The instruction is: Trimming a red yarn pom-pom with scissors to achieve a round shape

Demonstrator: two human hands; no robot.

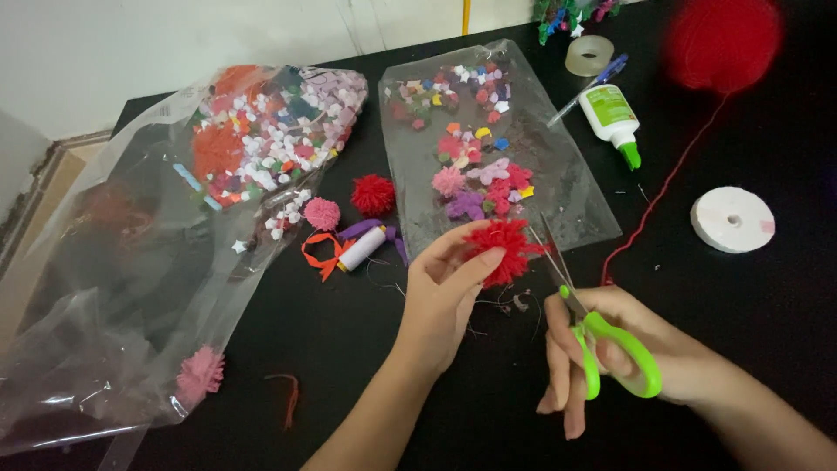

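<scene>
Red yarn ball (722,42) blurred, cut off by top edge. Green-purple cluster (571,13) cropped at top, kind indistinguishable. Large plastic bag (105,288) cut off at left and bottom edges. Scissors (602,336) handles partly hidden by fingers (571,384).

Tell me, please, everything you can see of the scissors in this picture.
The scissors have bright green plastic loop handles and slim silver metal blades. The right hand holds them, fingers through the loops, blades pointing up and away, slightly parted. The blade tips sit right beside the fluffy red pompom that the left hand pinches above the black table; whether they touch its strands is unclear.
</scene>
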